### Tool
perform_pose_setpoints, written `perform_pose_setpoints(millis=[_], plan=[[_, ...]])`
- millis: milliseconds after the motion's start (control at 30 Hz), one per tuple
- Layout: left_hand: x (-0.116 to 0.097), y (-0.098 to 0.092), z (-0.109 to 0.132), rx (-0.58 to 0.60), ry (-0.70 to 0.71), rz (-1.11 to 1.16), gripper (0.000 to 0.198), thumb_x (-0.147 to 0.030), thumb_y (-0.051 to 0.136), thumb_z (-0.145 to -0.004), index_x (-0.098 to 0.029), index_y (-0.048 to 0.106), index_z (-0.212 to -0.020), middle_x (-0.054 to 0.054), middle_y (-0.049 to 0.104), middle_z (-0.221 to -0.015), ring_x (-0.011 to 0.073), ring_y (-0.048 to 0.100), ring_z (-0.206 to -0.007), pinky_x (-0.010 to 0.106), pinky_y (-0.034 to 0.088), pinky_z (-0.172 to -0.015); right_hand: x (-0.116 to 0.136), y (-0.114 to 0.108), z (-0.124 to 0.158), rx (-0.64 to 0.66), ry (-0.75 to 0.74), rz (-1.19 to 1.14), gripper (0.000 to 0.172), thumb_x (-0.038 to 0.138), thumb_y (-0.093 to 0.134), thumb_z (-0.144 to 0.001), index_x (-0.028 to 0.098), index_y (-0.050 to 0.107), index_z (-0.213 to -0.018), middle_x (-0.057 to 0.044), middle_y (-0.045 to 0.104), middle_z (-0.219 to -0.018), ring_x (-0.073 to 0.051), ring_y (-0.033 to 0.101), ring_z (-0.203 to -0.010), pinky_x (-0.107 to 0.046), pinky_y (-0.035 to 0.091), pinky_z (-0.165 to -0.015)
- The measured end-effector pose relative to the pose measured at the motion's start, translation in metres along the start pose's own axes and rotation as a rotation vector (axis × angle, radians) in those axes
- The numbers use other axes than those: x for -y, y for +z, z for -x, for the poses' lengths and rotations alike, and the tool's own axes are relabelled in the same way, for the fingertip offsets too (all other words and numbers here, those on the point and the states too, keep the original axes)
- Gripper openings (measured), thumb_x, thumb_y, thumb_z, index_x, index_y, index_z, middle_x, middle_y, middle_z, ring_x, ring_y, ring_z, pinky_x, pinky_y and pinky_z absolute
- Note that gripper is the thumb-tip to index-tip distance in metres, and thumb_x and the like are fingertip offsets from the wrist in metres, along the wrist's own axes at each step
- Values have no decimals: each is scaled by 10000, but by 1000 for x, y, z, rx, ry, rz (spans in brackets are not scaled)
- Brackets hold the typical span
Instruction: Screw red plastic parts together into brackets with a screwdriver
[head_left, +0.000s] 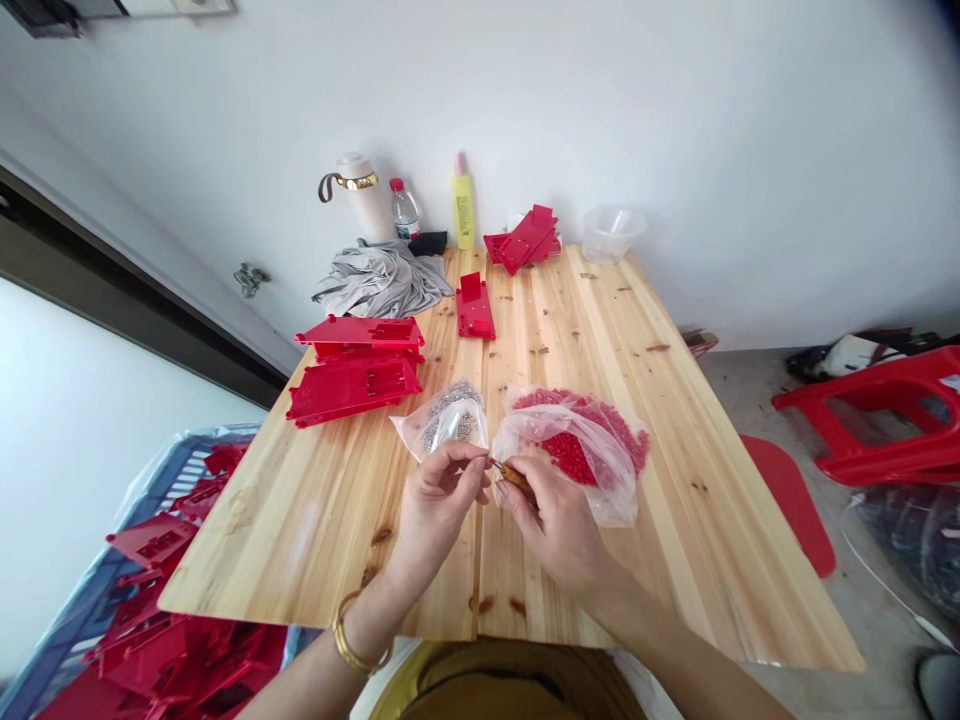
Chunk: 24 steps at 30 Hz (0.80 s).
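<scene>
My right hand (559, 510) is closed around the amber handle of a small screwdriver (517, 482), its metal tip pointing left. At that tip, my left hand (442, 495) pinches with thumb and forefinger; a bit of red shows there, too small to make out. Just behind the left hand lies a clear plastic bag of small silvery metal parts (454, 415). A larger open bag (611, 500) beyond the right hand holds many small red plastic pieces (570, 455). Red plastic panels (356, 385) are stacked on the table's left side.
Another red panel (475, 308) lies mid-table, with more red panels (525, 240) at the back. Along the wall stand a jug (367, 200), a bottle (405, 212), a yellow tube (463, 210) and a plastic tub (611, 235). A crate (67, 625) of red panels sits left; a red stool (885, 410) right.
</scene>
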<state>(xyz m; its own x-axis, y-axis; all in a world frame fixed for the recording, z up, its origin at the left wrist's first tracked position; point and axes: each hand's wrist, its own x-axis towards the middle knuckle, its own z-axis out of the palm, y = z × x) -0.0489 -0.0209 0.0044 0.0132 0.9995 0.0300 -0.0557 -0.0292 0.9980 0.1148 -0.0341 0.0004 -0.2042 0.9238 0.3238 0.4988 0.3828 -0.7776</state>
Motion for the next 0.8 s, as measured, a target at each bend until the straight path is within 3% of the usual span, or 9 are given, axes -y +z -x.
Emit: perform_pose_setpoints(millis=[167,433,800], plan=[[0,3,-2,79,-165,347,222,-329,665,-903,-187,726,-1062,41,665,-888,119,588,-704,227,511,-571,2,-4,-3,-10,56,-85,93,237,500,-1000,207,580,-1037,-34,706,-924,-165,678,-802,-254,496,-707],[4,7,-3,56,-229,431,160,-327,776,-815,-184,781,-885,10,646,-693,93,560,-628,200,464,-573,4,-4,1,-20,10,19,94,216,504,-994,200,584,-1041,-34,701,-909,-162,683,-803,-259,508,-720],[1,11,-5,84,-401,610,218,-315,856,-725,-159,792,-864,23,674,-696,88,580,-600,183,459,-516,12,-7,2,-101,-110,265,117,235,491,-1017,178,591,-1038,-62,732,-897,-182,718,-741,-279,507,-638]])
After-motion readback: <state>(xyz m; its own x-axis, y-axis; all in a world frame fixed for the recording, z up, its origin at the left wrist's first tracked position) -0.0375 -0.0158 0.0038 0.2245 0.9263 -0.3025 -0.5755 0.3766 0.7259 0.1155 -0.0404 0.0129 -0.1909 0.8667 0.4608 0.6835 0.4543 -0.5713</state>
